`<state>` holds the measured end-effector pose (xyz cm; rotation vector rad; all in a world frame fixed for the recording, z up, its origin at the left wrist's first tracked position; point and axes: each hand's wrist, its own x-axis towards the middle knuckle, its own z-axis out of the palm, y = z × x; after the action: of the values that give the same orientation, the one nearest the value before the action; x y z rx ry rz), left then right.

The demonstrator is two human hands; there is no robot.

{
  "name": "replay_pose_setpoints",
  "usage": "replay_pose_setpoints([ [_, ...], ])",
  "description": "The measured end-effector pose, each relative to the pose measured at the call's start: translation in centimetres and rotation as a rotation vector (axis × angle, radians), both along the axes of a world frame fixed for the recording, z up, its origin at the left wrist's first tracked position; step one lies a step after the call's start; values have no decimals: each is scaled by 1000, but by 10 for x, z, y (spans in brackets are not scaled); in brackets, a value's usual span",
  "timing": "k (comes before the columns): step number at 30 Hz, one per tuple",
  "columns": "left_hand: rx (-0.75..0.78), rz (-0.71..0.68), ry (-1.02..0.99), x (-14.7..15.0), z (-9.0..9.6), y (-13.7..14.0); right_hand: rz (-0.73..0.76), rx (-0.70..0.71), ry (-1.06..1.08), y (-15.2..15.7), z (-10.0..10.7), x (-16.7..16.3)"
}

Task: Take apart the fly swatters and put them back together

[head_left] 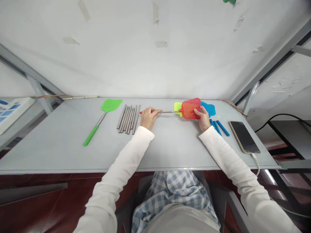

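Note:
A red fly swatter [191, 108] with a thin metal rod lies level between my two hands. My left hand [148, 118] is closed round its red handle, whose tip sticks out on the left. With thumb and fingers, my right hand [203, 118] grips the right edge of the perforated red head. Partly hidden behind that head are a yellow-green swatter head [178, 106] and blue swatter heads [209, 109]. Several metal tubes [126, 119] lie side by side just left of my left hand. Blue handles [223, 128] rest close to my right wrist.
On the left of the grey table [60, 145] lies a green fly swatter [94, 129]. A phone [244, 137] with a white cable lies near the right edge. Metal frame posts [250, 97] and a white wall [136, 64] bound the table.

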<state>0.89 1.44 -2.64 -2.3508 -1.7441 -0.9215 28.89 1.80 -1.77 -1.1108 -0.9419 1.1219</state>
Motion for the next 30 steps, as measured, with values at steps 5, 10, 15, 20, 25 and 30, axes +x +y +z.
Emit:
replay_pose_setpoints([
  [5, -5, -3, -13, 0, -1, 0, 43, 7, -43, -1, 0, 0],
  [10, -10, -3, -7, -1, -2, 1, 69, 17, -62, -1, -1, 0],
  [15, -25, 3, 8, -1, -1, 1, 74, 38, -38, -1, -1, 0],
  [20, -34, -24, 19, -3, 0, 1, 77, 63, -71, 1, -2, 2],
  [25, -37, -65, 74, -4, 2, 0, 94, 92, -90, 1, -2, 5],
  [30, -20, -117, 122, -8, 3, -1, 165, 127, -54, 0, -2, 11],
])
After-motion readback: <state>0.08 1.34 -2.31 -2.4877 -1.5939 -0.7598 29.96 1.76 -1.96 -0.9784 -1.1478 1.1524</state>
